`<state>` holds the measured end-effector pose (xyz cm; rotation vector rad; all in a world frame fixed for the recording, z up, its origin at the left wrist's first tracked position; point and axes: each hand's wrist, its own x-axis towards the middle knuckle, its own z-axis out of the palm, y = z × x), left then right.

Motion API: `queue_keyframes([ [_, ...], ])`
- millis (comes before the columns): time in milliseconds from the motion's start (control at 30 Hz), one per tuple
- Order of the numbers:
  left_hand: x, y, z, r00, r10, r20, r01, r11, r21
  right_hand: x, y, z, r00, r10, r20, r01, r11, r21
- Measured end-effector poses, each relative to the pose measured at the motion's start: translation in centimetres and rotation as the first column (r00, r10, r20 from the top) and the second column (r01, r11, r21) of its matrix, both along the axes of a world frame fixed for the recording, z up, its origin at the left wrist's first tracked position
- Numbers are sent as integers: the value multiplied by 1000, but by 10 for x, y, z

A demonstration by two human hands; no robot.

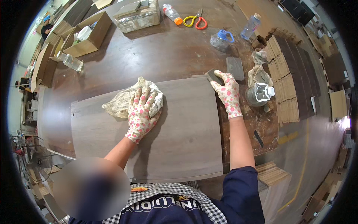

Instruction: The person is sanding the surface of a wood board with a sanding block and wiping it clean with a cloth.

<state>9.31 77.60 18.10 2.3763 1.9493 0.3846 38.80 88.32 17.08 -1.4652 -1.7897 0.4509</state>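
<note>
A wide grey wood-grain panel lies flat in front of me. My left hand, in a white glove with pink dots, rests on a crumpled, stained white rag on the panel. Its fingers are stretched out over the cloth. At the panel's far right corner, my right hand, in a matching glove, is closed around a small dark grey block. Just beyond that hand is a flat grey slab. A clear jug with a white cap stands to its right.
The brown worktable holds a clear bottle, an open carton, a wrapped block, scissors with yellow and red handles and a blue-capped bottle. Stacked dark-faced boards line the right edge. A fan stands at left.
</note>
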Motion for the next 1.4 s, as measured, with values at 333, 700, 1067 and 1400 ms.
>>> queue_keyframes([
  [333, -3, -2, -3, 998, -8, -56, 10, 999, 34, 30, -114, 5, 997, -3, -75, -6, 993, -117],
  [700, -13, -4, -13, 995, -36, -97, 46, 994, 102, 74, -281, 1, 997, 80, -14, -81, 968, -239],
  [1067, -11, 6, -20, 995, -56, -81, 70, 982, 174, 93, -351, 7, 992, -21, 122, 49, 971, -232],
  [1400, 81, -33, 4, 601, -798, -36, 782, 597, -177, -44, -302, -8, 898, -130, -420, 130, 991, -29],
])
